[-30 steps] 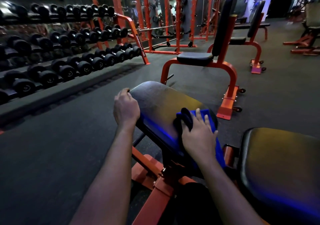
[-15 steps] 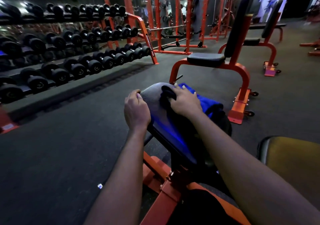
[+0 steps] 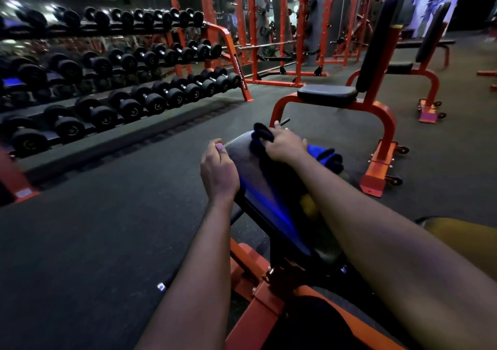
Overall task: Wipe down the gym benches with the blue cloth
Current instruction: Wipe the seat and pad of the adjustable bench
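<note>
Wiping: my right hand (image 3: pixel 285 145) clutches the blue cloth (image 3: pixel 326 156) at twelve o'clock on the bench pad (image 3: pixel 242 161), left hand (image 3: pixel 219 173) grips its nine-o'clock edge; next I'd drag toward six.

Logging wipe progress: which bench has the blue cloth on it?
The nearest bench, below the camera: the right hand holds the blue cloth on its far end. The two upright-backed benches beyond carry none.

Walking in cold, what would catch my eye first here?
At centre, the right hand holds a blue cloth on a black bench pad, while the left hand grips its edge. Rows of black dumbbells fill the left side; orange-framed benches stand beyond on the right.
</note>
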### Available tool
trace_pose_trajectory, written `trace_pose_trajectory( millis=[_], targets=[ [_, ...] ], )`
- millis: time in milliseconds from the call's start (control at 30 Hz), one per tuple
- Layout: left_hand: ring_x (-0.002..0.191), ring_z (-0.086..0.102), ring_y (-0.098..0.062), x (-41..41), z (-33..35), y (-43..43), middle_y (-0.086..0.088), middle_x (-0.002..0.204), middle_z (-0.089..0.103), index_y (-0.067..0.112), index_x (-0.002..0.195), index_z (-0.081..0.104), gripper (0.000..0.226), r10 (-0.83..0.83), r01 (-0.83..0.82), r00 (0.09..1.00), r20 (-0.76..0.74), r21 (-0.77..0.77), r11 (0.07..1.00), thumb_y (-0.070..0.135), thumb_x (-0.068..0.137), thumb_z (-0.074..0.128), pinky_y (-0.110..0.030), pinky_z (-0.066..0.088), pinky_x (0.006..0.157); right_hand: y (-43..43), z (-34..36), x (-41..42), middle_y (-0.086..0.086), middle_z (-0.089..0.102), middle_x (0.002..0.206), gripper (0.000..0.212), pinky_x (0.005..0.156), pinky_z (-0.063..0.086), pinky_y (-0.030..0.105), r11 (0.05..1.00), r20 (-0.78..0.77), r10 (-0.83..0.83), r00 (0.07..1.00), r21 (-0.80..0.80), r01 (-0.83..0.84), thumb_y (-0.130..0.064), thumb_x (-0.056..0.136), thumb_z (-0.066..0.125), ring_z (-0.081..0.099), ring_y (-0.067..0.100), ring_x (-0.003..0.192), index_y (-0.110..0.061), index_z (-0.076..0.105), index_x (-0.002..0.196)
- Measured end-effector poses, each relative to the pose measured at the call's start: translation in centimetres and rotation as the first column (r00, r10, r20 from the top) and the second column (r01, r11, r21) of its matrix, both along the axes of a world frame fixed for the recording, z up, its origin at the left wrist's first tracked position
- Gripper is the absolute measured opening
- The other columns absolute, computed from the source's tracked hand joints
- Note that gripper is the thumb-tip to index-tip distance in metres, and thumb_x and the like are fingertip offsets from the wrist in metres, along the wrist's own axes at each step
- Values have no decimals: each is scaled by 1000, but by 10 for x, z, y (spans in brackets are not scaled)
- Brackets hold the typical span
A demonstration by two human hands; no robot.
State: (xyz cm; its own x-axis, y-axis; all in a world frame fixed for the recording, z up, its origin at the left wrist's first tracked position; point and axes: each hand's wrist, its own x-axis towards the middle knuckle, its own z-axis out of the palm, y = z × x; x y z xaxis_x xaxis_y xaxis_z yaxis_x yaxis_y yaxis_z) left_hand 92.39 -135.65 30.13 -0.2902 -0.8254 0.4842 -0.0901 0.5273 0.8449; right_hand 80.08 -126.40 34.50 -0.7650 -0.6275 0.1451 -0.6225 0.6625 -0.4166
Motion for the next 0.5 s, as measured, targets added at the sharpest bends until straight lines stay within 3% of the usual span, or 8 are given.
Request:
trace_pose_trajectory(
  millis=[100,167,267,333,400,500],
  targets=[
    [112,56,-26,10,3,-6,-11,122,64,7,123,61,32,-105,105,994,8,7,994,20,104,37,-25,38,89,13,-2,18,-7,-2,165,64,115,-1,65,974,-42,214,976,80,-210,-64,94,42,-1,20,152,-46,18,152],
    [113,57,-24,17,-2,-13,-10,122,64,6,123,62,32,-173,173,985,24,-7,985,18,105,37,-20,37,88,31,5,17,-7,-7,165,73,114,-9,63,937,77,332,940,87,-338,-72,91,37,-9,19,151,-52,3,152],
    [111,59,-23,21,-7,-25,-9,119,66,7,120,63,31,-237,238,971,45,-26,971,16,104,38,-22,40,90,56,13,-3,-10,-3,165,67,111,-13,65,941,80,313,946,105,-321,-79,86,27,-11,22,151,-61,2,146],
    [109,59,-18,22,-8,-27,-6,119,67,9,121,63,30,-248,251,967,66,-51,967,14,103,40,-20,40,89,66,2,-13,-15,-12,163,71,113,-6,67,933,57,301,952,191,-306,-86,76,31,-13,22,151,-71,-1,138],
    [108,57,-12,23,-9,-28,-4,121,66,10,123,63,29,-246,251,967,72,-74,965,10,102,42,-15,37,88,64,-17,-11,-18,-15,162,71,115,7,65,941,37,286,957,179,-288,-90,71,32,-10,21,151,-79,-7,129],
    [111,57,-12,24,-14,-30,-3,123,65,12,124,62,29,-255,258,966,52,-76,963,10,102,43,-19,39,94,41,-24,-7,-15,-9,164,65,116,14,60,976,-63,204,977,89,-198,-82,84,32,-2,21,152,-68,4,142]
  ],
)
